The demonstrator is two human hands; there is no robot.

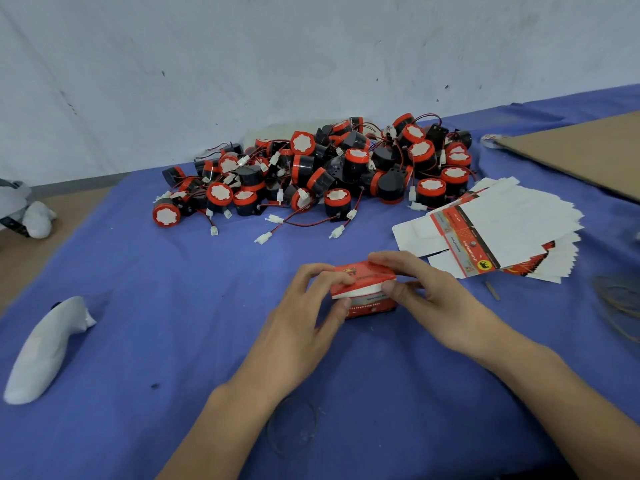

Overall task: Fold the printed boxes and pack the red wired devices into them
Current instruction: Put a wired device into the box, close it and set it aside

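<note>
Both my hands, left hand (311, 306) and right hand (420, 289), clamped on the box (363, 289); press lid flap square, tuck fully.

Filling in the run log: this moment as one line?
left hand: grips red printed box | right hand: grips same box | red wired devices: piled behind | flat boxes: stacked right

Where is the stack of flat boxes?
Head view: the stack of flat boxes lies on the blue cloth at right, beside the pile of red devices, beyond the right hand.
</note>
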